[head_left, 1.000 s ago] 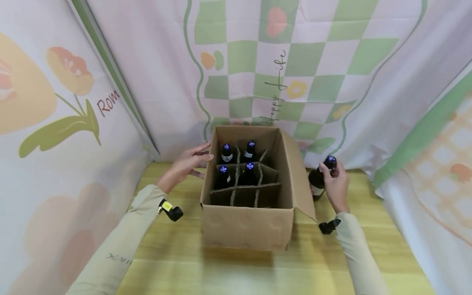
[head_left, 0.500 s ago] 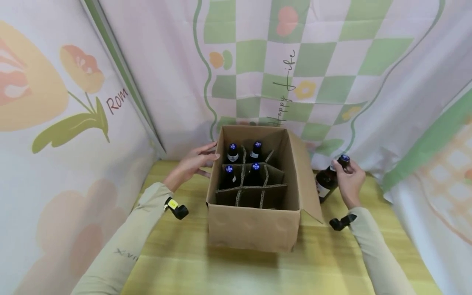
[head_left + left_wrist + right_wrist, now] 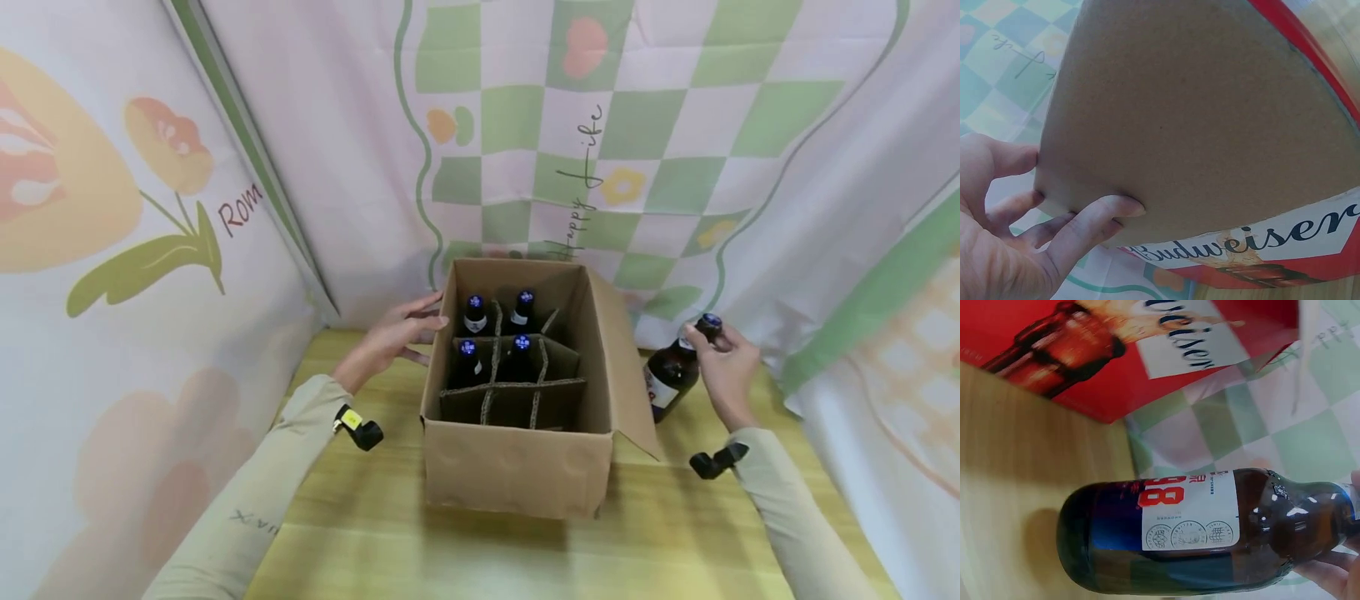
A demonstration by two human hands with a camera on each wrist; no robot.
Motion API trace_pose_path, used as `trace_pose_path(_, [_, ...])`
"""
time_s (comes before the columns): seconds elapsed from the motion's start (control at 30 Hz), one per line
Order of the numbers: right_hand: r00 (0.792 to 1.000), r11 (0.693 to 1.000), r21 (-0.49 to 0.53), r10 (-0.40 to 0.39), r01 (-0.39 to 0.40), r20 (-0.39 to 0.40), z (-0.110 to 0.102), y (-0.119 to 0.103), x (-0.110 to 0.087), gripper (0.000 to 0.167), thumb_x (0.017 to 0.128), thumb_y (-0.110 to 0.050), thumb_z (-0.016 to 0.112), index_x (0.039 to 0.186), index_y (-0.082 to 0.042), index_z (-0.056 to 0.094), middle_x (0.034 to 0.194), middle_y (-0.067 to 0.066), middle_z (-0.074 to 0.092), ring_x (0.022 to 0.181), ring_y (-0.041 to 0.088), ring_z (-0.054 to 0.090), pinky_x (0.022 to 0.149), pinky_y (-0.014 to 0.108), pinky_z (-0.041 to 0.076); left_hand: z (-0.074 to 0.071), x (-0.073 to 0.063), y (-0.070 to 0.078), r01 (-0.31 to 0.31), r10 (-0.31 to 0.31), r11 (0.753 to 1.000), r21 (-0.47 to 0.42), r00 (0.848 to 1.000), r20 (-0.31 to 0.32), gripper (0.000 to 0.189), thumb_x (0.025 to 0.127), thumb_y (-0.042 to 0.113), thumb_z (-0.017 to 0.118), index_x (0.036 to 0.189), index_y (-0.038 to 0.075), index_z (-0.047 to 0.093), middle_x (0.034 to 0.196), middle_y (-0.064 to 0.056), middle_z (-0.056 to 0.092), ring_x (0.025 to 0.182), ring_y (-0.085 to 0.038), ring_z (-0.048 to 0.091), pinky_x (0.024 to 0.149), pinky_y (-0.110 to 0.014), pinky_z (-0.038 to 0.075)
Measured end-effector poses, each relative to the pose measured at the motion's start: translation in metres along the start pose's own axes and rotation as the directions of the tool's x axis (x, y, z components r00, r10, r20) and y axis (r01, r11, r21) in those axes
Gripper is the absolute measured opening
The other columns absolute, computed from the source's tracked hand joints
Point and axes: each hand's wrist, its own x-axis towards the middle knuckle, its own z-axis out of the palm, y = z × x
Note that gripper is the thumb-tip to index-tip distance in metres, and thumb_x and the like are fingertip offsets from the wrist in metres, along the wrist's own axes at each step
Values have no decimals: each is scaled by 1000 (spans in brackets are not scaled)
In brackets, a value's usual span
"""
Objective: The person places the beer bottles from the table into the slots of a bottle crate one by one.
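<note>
An open cardboard box (image 3: 517, 467) with a divider stands on the table. Several beer bottles with blue caps, one of them the front-left bottle (image 3: 467, 350), sit in its left and middle compartments. My left hand (image 3: 393, 333) rests against the box's left side near the rim; its fingers touch the brown cardboard (image 3: 1191, 125) in the left wrist view. To the right of the box, my right hand (image 3: 726, 362) grips a brown beer bottle (image 3: 670, 379) by the neck. This bottle leans, its base toward the box, and its label (image 3: 1191, 509) shows in the right wrist view.
One flap (image 3: 618, 358) of the box sticks out on the right, between the box and the held bottle. The wood-look table (image 3: 352, 525) stretches in front. A patterned curtain (image 3: 517, 108) hangs close behind, with more cloth at both sides.
My right hand has moved a little to the right with the beer bottle, which leans more and shows more of its label. The left hand stays at the box. The head view has shifted slightly.
</note>
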Motion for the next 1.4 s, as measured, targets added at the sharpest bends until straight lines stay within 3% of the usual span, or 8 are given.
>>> trace_pose_path(0.2, [993, 995, 9, 102, -102, 66, -18, -24, 2, 24, 93, -33, 82, 110, -19, 77, 75, -28, 69, 69, -5, 65, 62, 8, 54, 3, -1, -3, 11, -11, 1000, -19, 1000, -1, 71, 104, 23, 65, 166, 30, 31, 164, -17, 42, 139, -44, 52, 81, -41, 67])
trace_pose_path(0.3, [987, 982, 128, 128, -141, 101, -24, -37, 6, 15, 90, -26, 85, 103, -22, 78, 75, -23, 73, 67, -3, 68, 61, 10, 56, 2, 0, -3, 6, -6, 1000, -24, 1000, -2, 71, 103, 24, 66, 165, 30, 32, 164, -17, 42, 140, -44, 51, 81, -40, 67])
trace_pose_path(0.47, [968, 866, 441, 173, -238, 183, -30, -55, 11, 23, 85, -8, 88, 102, -21, 79, 85, -9, 79, 74, 4, 75, 71, 17, 62, -1, -2, 2, 1, -1, 1000, -10, 1000, -8, 71, 104, 26, 65, 166, 30, 32, 165, -16, 41, 142, -44, 49, 83, -40, 66])
trace_pose_path(0.57, [965, 849, 470, 155, -240, 213, -32, -64, 12, 23, 86, -10, 87, 105, -19, 79, 88, -7, 80, 78, 6, 76, 73, 20, 63, -3, -5, 4, 10, -10, 1000, -10, 1000, -14, 71, 104, 25, 65, 166, 30, 31, 164, -16, 42, 142, -44, 49, 82, -40, 66])
trace_pose_path(1.03, [988, 894, 433, 57, -116, 145, -39, -112, 12, 26, 85, -13, 89, 109, -12, 80, 87, -6, 80, 80, 7, 75, 76, 16, 62, 1, -1, 0, 19, -20, 1000, -15, 1000, -10, 72, 102, 24, 67, 165, 32, 33, 164, -14, 43, 141, -43, 51, 85, -43, 66])
trace_pose_path(1.23, [994, 992, 127, -27, 14, 103, -36, -127, 12, 35, 90, -26, 85, 121, -12, 77, 83, -22, 77, 79, -3, 72, 81, 7, 55, 4, 0, -1, 13, -13, 1000, -10, 1000, -4, 72, 102, 26, 67, 165, 32, 33, 165, -14, 42, 141, -44, 50, 84, -43, 66])
trace_pose_path(1.33, [993, 996, 43, -86, 83, 81, -32, -134, 13, 38, 92, -29, 82, 123, -8, 76, 82, -26, 75, 79, -5, 71, 81, 7, 54, 3, 0, 0, 4, -4, 1000, -9, 1000, -11, 71, 102, 26, 67, 165, 31, 34, 165, -14, 42, 140, -44, 51, 83, -42, 67])
trace_pose_path(1.4, [992, 991, 92, -103, 96, 73, -30, -140, 14, 36, 92, -26, 83, 121, -5, 77, 82, -22, 76, 78, -3, 72, 80, 8, 55, 2, -2, 0, 1, -2, 1000, -10, 1000, -14, 71, 102, 25, 67, 165, 31, 33, 165, -14, 41, 140, -43, 51, 82, -42, 67])
